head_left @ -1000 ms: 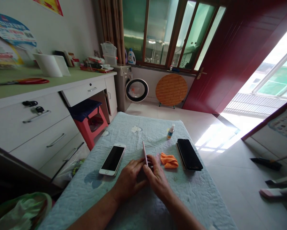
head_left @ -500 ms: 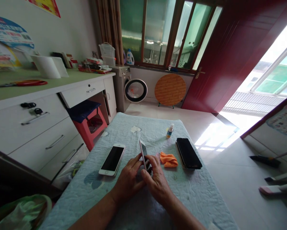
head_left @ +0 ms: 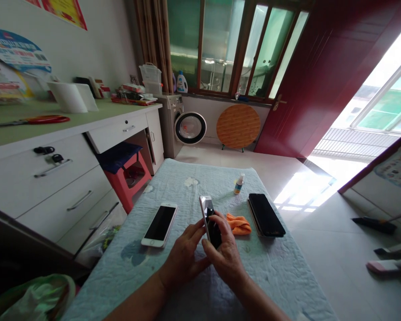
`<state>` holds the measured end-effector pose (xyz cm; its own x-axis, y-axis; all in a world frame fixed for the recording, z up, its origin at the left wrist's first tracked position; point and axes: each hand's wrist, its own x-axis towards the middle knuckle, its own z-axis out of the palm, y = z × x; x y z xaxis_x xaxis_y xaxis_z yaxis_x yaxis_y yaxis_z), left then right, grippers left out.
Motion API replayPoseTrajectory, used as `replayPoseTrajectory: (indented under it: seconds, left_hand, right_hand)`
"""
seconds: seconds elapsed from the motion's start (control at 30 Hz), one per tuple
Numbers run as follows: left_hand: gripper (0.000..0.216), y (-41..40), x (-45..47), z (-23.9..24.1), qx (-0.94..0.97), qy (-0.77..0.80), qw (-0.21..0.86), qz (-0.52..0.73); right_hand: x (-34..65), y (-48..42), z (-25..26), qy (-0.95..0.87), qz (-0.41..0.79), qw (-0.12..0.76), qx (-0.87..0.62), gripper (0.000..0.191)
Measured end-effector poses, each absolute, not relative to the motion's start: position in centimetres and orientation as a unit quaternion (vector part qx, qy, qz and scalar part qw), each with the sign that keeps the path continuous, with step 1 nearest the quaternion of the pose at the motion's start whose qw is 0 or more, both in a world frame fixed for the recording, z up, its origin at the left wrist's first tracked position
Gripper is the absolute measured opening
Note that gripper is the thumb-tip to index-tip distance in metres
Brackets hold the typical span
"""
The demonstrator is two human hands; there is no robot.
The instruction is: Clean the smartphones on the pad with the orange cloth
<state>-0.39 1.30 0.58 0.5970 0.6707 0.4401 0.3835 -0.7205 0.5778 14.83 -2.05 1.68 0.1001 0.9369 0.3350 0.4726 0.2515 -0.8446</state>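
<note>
Between my two hands a smartphone point(head_left: 208, 213) with a dark, reflecting screen is held up at a tilt. My left hand point(head_left: 184, 249) closes on its left edge and lower end. My right hand point(head_left: 225, 249) grips it from the right, with fingers reaching over the screen. To the left a white-framed phone point(head_left: 160, 224) lies face up on the pale blue quilted cover point(head_left: 183, 183). An orange cloth point(head_left: 239, 224) sits crumpled just beyond my right hand. Right of the cloth lies a black phone point(head_left: 266, 214) on top of another one. A small spray bottle point(head_left: 239, 183) stands behind.
A desk with drawers point(head_left: 63, 178) runs along the left, with a red plastic stool point(head_left: 130, 178) beside it. Farther back are a washing machine with its door open point(head_left: 191, 128), a round wooden tabletop point(head_left: 238, 126) and a red door point(head_left: 297, 76).
The smartphone in my hands has turned so that more of its screen faces me. Both hands still hold it. The whole view has shifted slightly.
</note>
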Motion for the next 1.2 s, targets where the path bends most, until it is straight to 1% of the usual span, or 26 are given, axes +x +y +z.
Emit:
replayPoseTrajectory:
  seconds: [0.1,0.23,0.3,0.43,0.57,0.73,0.97,1.2]
  left_hand:
    - [0.065,1.3,-0.4,0.4,0.868,0.307,0.214,0.326]
    - [0.059,1.3,-0.5,-0.1,0.862,0.324,0.203,0.332]
    - [0.058,1.4,-0.5,-0.3,0.860,0.332,0.199,0.332]
    - [0.057,1.5,-0.4,-0.3,0.860,0.335,0.192,0.334]
    - [0.055,1.5,-0.2,-0.4,0.859,0.340,0.194,0.330]
    - [0.051,1.5,-0.2,-0.5,0.861,0.339,0.193,0.325]
    - [0.045,1.6,-0.2,-0.8,0.865,0.335,0.188,0.324]
    - [0.043,1.6,-0.2,-0.8,0.867,0.335,0.194,0.315]
  right_hand:
    - [15.7,-1.8,2.4,-0.648,0.167,0.485,-0.563,0.050]
    - [18.7,-1.0,3.6,-0.650,0.026,0.473,-0.594,0.045]
    - [21.1,-0.5,4.1,-0.642,-0.025,0.455,-0.617,0.043]
    - [26.4,0.1,4.4,-0.584,-0.085,0.395,-0.704,0.047]
    - [30.2,0.2,3.6,-0.548,-0.079,0.307,-0.774,0.051]
    - [31.8,0.2,2.6,-0.567,-0.055,0.228,-0.790,0.051]
    - [31.6,0.5,2.7,-0.556,-0.042,0.148,-0.817,0.052]
    - [30.9,0.6,3.1,-0.548,-0.041,0.101,-0.829,0.053]
